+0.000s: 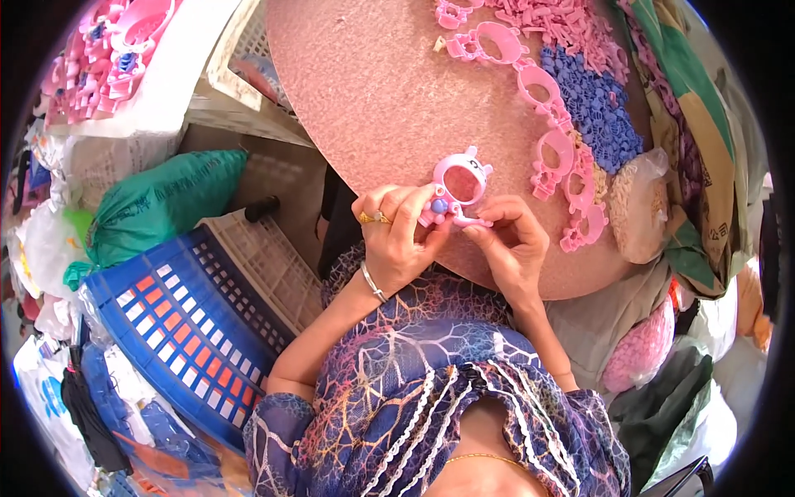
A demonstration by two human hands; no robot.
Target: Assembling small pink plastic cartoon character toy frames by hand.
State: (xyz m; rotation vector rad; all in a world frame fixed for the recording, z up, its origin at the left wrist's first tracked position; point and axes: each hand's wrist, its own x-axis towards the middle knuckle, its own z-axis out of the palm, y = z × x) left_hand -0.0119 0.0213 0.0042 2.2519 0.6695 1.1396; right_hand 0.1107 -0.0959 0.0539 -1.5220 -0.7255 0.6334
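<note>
Over the near edge of the round table, my left hand point(397, 228) grips a pink plastic toy frame point(460, 181) by its lower part. The frame has a large ring, small ears on top and a blue piece point(439, 205) set below the ring. My right hand point(512, 246) pinches a small pink plastic part point(473, 221) against the frame's lower right side. Fingers partly hide where the two meet. To the right, several similar pink ring frames point(540, 89) lie in a curved row on the table.
A pile of small blue parts point(592, 108) and a heap of pink parts point(555, 25) lie on the pinkish table point(364, 74). A clear bag of beige pieces point(642, 207) sits at its right edge. Left are a blue basket point(178, 323), a green bag point(161, 203) and pink pieces in a box point(108, 62).
</note>
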